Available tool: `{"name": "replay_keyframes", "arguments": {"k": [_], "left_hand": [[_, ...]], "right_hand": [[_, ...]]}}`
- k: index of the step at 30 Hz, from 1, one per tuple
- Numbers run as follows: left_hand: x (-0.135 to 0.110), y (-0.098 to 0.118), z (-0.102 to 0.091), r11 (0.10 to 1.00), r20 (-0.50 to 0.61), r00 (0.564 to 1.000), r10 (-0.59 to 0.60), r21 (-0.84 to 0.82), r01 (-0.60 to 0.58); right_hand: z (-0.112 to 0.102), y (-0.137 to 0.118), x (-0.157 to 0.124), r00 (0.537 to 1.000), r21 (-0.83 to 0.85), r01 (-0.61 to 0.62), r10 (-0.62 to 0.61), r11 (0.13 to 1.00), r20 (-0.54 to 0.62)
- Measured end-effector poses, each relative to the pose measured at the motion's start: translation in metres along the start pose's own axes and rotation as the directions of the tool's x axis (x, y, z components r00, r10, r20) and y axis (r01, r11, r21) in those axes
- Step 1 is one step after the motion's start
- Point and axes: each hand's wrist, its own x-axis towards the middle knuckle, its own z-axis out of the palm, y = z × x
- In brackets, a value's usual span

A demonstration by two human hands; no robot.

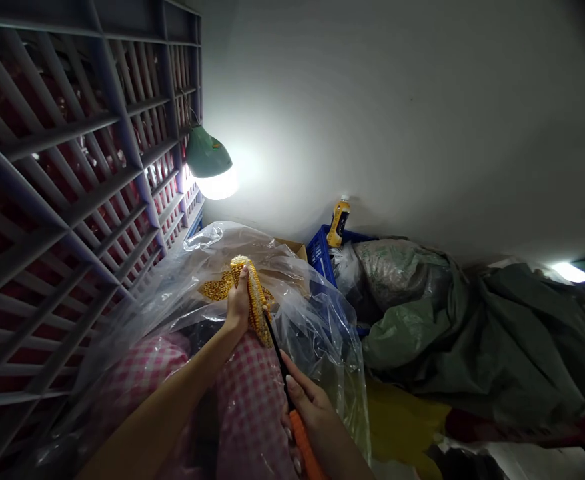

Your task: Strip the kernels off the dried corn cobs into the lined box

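Work in hand: kernels are being pried off a corn cob [255, 299] with a screwdriver [292, 400].
Left hand [238, 303]: fingers wrapped around the cob's middle, holding it tilted over a clear plastic bag [302, 307].
Right hand [309, 407]: fingers closed on the orange handle; the dark shaft runs up to the cob's lower end.
Progress: a small heap of loose kernels [216, 289] lies in the bag behind the cob; most rows seem to remain on the cob, so stripping looks early.
Materials: kernels dry, yellow, pebbled; bag thin, glossy, crumpled; pink checked cloth [252, 407] below.
Surroundings: grey slatted crates [72, 200], lit lamp [209, 167], blue crate [321, 253], yellow bottle [339, 223], green sheeting [497, 333].
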Motion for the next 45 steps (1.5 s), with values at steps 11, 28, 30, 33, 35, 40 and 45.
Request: {"name": "replay_keyframes", "arguments": {"k": [11, 28, 30, 33, 35, 40, 45], "left_hand": [[0.002, 0.000, 0.000, 0.999, 0.038, 0.999, 0.028, 0.022, -0.029], [-0.002, 0.000, 0.003, 0.998, 0.045, 0.998, 0.041, 0.052, -0.043], [-0.002, 0.000, 0.003, 0.998, 0.048, 0.998, 0.039, 0.057, -0.041], [-0.002, -0.001, 0.002, 0.997, 0.053, 0.998, 0.045, 0.058, -0.048], [-0.002, -0.001, 0.001, 0.997, 0.058, 0.997, 0.050, 0.063, -0.054], [0.000, -0.001, -0.001, 0.995, 0.054, 0.997, 0.058, 0.081, -0.062], [0.000, -0.001, -0.002, 0.995, 0.069, 0.996, 0.049, 0.088, -0.055]], "right_hand": [[0.004, -0.006, 0.000, 1.000, -0.059, -0.012, 0.013, 0.998, 0.025], [0.002, -0.011, -0.003, 0.998, -0.061, -0.027, 0.030, 0.998, 0.049], [0.002, -0.011, -0.002, 0.998, -0.064, -0.035, 0.038, 0.997, 0.051], [0.004, -0.011, -0.001, 0.998, -0.084, -0.031, 0.035, 0.996, 0.050], [0.007, -0.011, 0.000, 0.999, -0.100, 0.005, -0.002, 0.995, 0.037], [0.005, -0.011, 0.008, 0.995, 0.063, -0.079, 0.075, 0.995, 0.060], [0.003, -0.003, 0.011, 0.964, 0.213, -0.215, 0.173, 0.953, 0.202]]}}
